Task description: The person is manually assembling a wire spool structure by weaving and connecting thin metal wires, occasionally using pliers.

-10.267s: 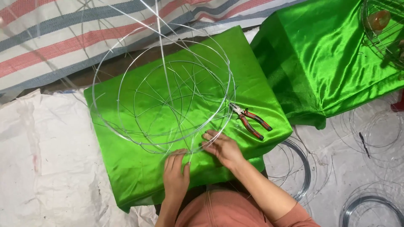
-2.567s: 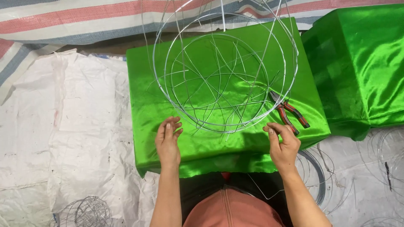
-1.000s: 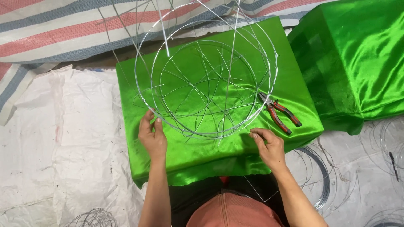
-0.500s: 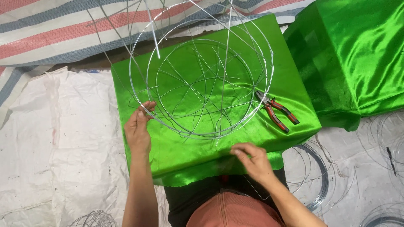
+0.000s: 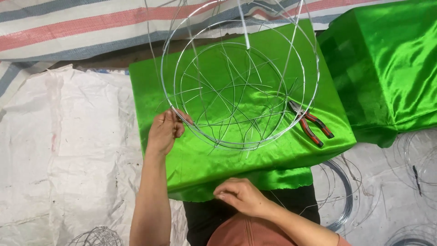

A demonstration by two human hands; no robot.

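A round wire basket frame [image 5: 236, 86] of thin silver rings and crossing spokes stands on a block covered in shiny green cloth [image 5: 191, 159]. My left hand [image 5: 163, 132] grips the frame's outer ring at its lower left edge. My right hand [image 5: 241, 197] is low near my lap, off the frame, at the cloth's front hem, with fingers curled; a thin wire may be pinched in them, but I cannot make it out.
Red-handled pliers [image 5: 312, 124] lie on the green cloth right of the frame. A second green-covered block [image 5: 391, 68] sits at the right. Wire coils [image 5: 343, 196] lie on the white sacking floor; another wire basket [image 5: 93, 238] shows at bottom left.
My right hand has left the frame's lower right rim and dropped toward my lap. My left hand slid along the ring to the frame's left side.
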